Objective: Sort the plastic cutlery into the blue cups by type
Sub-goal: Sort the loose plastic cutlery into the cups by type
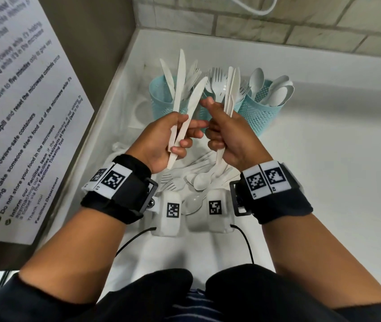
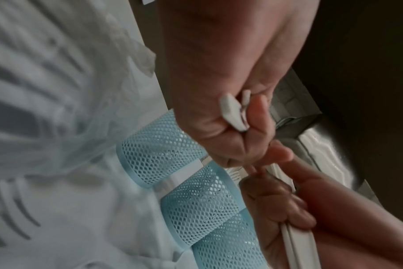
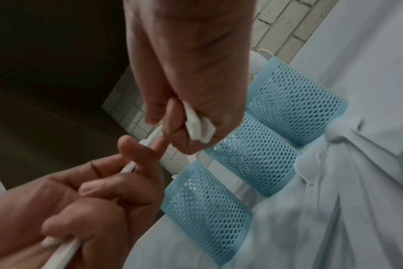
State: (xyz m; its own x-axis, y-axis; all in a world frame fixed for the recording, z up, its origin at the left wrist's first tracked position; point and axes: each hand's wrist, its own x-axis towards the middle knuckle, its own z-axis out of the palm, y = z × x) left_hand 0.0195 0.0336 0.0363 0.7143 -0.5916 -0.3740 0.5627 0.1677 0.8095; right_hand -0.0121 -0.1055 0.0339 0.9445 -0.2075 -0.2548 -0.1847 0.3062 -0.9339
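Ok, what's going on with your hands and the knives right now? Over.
Left hand grips two knives. Right hand grips a knife bundle. Loose forks and spoons on the counter, unsorted. Cups unobstructed.

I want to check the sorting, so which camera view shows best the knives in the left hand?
The head view: the two knives show whole in the left hand. The left wrist view shows only their handle ends, the right wrist view only parts of the handles.
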